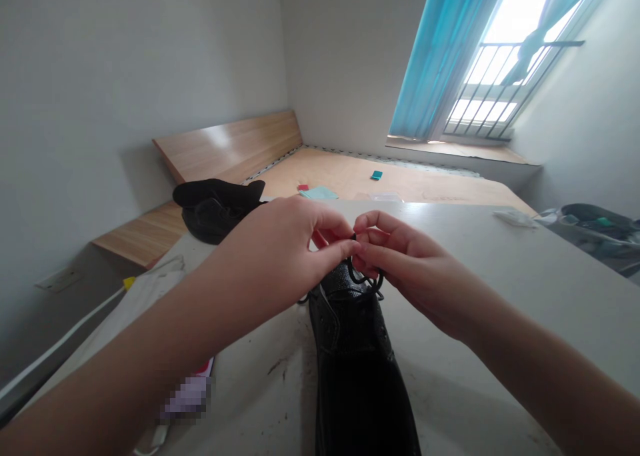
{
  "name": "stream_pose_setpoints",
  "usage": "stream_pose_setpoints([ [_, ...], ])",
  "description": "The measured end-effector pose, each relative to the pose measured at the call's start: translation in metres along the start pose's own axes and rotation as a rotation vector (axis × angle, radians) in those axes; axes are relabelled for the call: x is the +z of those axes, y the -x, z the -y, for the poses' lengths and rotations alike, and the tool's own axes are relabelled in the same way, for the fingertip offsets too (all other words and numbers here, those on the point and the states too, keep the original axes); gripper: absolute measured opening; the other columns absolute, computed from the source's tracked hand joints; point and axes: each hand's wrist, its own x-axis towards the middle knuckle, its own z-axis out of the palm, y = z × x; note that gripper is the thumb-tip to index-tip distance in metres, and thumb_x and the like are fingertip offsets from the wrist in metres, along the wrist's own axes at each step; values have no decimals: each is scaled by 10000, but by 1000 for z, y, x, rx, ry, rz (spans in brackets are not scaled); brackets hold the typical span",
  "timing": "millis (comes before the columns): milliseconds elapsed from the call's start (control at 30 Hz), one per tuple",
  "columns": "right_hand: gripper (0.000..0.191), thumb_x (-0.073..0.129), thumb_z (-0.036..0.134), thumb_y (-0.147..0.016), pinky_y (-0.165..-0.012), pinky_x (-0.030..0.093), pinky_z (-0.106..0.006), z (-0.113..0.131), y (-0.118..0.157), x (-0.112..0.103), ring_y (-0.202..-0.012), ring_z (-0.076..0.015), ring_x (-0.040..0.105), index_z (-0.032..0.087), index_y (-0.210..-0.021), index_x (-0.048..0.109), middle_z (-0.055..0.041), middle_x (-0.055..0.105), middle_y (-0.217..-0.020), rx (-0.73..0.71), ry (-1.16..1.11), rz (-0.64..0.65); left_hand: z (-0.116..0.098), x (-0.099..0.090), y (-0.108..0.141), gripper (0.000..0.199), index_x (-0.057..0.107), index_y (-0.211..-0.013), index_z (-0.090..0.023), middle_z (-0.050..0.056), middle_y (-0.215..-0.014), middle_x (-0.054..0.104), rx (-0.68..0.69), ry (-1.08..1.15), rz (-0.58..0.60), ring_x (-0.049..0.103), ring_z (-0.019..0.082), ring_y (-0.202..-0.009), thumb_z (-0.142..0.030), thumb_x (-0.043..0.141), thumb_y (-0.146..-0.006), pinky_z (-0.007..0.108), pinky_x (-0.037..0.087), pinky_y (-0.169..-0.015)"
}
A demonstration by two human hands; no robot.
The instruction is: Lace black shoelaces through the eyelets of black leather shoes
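A black leather shoe (357, 383) stands on the white table with its toe toward me. Above its tongue, my left hand (305, 233) pinches a black shoelace (355, 276) between thumb and fingers. My right hand (400, 246) meets it there, its thumb and fingertips closed on the same lace. A loop of the lace hangs below the fingertips over the eyelets. Some of the lace is hidden behind my fingers. Beyond my left forearm lies a second black shoe (213, 226) with a black insole or flap on top of it.
The white table (465, 269) reaches back to a wooden bed board (340, 166) bearing a teal packet (377, 175) and a pale green cloth (319, 193). A bag-lined bin (595, 226) stands at right. A white cable (65, 336) runs at left, near a blurred purple item (187, 396).
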Motion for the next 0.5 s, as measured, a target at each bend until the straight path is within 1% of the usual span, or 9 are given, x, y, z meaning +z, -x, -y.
stream_pose_setpoints([
  [233,98,613,248,-888,-604,343,-236,2,2,2,-665,-94,481,207,-913,528,59,541,-681,-27,76,-34,2,0,1,159,776,-800,-322,-95,-753,761,13,41,-18,678,127,-711,-338,635,-872,250,435,-605],
  [367,107,602,292,-899,-617,367,-252,3,2,2,-688,-119,479,217,-934,534,39,543,-726,-55,166,-35,0,-1,1,163,772,-815,-289,-73,-763,759,14,39,-18,682,137,-724,-320,624,-876,259,450,-623],
  [433,121,570,341,-931,-676,402,-273,4,3,1,-756,-141,502,223,-957,570,11,569,-806,-99,271,-25,-3,-4,1,161,768,-819,-273,-61,-776,761,11,51,-69,687,144,-737,-322,624,-873,258,460,-626],
  [500,168,528,379,-966,-796,423,-303,5,4,0,-884,-170,535,234,-962,614,-16,606,-914,-171,373,25,-7,-7,2,166,763,-816,-260,-52,-771,761,4,71,-155,683,148,-727,-329,624,-873,247,457,-593],
])
